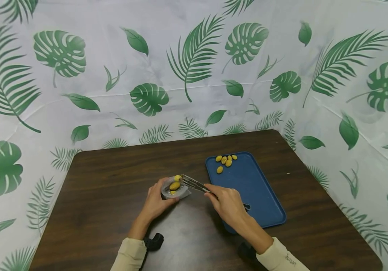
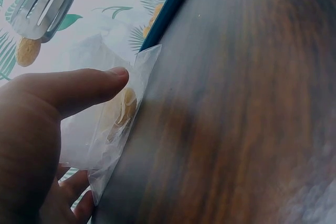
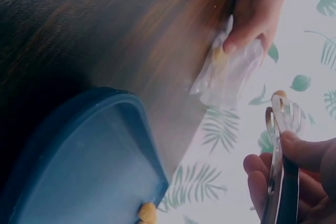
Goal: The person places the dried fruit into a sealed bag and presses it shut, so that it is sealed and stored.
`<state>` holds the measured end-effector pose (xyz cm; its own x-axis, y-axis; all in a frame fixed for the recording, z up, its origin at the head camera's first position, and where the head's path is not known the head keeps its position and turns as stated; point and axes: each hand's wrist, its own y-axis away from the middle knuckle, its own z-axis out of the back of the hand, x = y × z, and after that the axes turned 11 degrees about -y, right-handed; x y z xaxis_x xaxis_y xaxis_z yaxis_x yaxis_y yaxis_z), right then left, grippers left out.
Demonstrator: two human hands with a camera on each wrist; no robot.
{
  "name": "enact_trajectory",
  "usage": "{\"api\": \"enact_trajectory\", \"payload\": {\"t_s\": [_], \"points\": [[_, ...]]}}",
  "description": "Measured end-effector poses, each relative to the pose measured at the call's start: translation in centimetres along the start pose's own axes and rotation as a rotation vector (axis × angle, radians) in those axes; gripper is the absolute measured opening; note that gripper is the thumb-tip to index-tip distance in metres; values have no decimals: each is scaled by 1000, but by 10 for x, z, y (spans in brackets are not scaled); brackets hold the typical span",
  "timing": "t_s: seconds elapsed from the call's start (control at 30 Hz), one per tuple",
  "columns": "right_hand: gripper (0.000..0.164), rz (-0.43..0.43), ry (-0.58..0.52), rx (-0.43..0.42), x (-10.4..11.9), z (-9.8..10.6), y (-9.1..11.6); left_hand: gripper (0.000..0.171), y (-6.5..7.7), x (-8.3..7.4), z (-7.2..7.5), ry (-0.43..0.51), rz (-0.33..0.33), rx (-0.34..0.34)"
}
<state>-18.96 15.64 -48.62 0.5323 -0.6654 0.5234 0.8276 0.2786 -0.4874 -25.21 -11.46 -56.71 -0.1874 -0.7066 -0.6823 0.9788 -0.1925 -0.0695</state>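
My left hand [image 1: 156, 199] grips a clear plastic bag [image 1: 184, 194] from the side, its mouth held open upward above the table. Yellow oval pieces [image 1: 174, 186] show inside it. In the left wrist view the thumb presses on the near side of the bag [image 2: 89, 142]. My right hand [image 1: 229, 205] holds slotted metal tongs [image 1: 195, 184], reaching in from the right. At the tongs' tips is one tan-yellow oval piece [image 2: 28, 52], right by the bag's mouth. The right wrist view shows the thumb and fingers around the tongs' handles.
On the right of the dark wooden table [image 1: 112, 177] lies a blue tray [image 1: 256, 184]. Several yellow oval pieces [image 1: 228, 163] are grouped at its far left corner. A small dark object [image 1: 246, 207] in the tray is partly hidden by the right hand. A leaf-patterned cloth [image 1: 180, 113] hangs behind.
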Motion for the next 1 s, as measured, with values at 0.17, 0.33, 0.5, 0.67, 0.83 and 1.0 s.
{"api": "enact_trajectory", "payload": {"t_s": [0.17, 0.33, 0.5, 0.67, 0.83, 1.0], "points": [[29, 13, 17, -1, 0, -3, -1, 76, 0, -1, -1, 11, -7, -10], [32, 6, 24, 21, 2, -4, -2, 76, 0, -1, -2, 10, -20, -23], [40, -16, 24, 49, 2, -4, -2, 77, -1, 0, -2, 2, -12, -30], [41, -46, 39, 50, -1, -2, 0, 77, -1, -1, -2, 2, -11, -31], [42, -65, 56, 49, -6, 0, 2, 76, -1, 0, -2, 11, -41, -38], [41, -86, 61, 38, -11, 3, 5, 77, -1, -1, -2, 10, -50, -47]]}}
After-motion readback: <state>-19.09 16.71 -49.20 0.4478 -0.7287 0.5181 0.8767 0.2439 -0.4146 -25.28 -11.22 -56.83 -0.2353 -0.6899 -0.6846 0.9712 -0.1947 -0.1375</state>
